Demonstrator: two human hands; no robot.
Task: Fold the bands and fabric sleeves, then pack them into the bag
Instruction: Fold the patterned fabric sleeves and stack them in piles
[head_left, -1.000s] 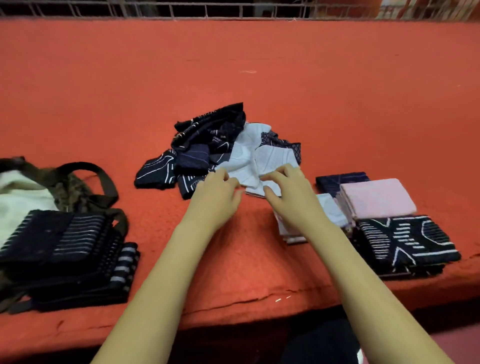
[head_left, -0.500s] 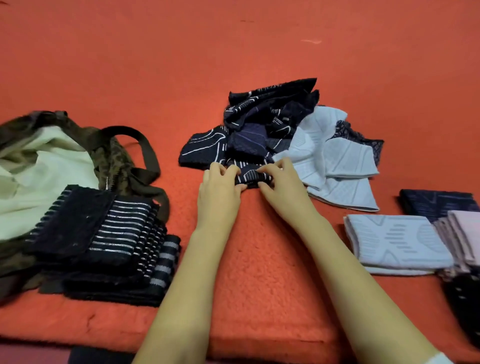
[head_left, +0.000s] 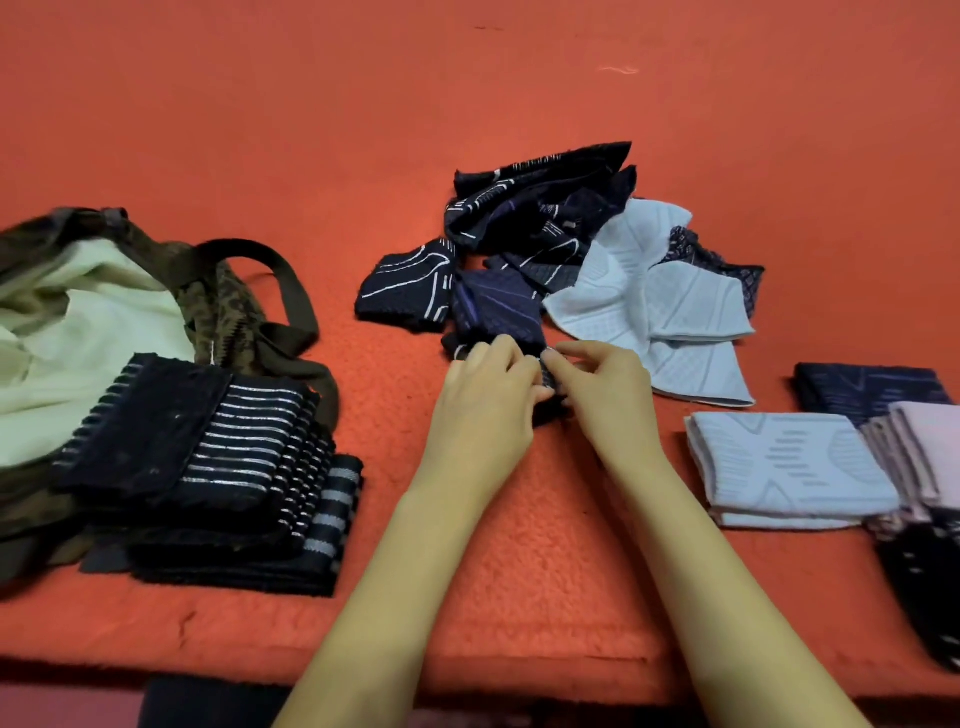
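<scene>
Drawn closer together than before, the left hand (head_left: 485, 395) and right hand (head_left: 610, 395) both pinch a dark navy striped fabric sleeve (head_left: 549, 378) at the near edge of the loose pile (head_left: 571, 249) on the red tabletop (head_left: 311, 130).

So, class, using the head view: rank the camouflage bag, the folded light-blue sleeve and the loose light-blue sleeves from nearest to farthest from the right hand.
1. The loose light-blue sleeves, just beyond the right hand.
2. The folded light-blue sleeve, to its right.
3. The camouflage bag, far left.
</scene>
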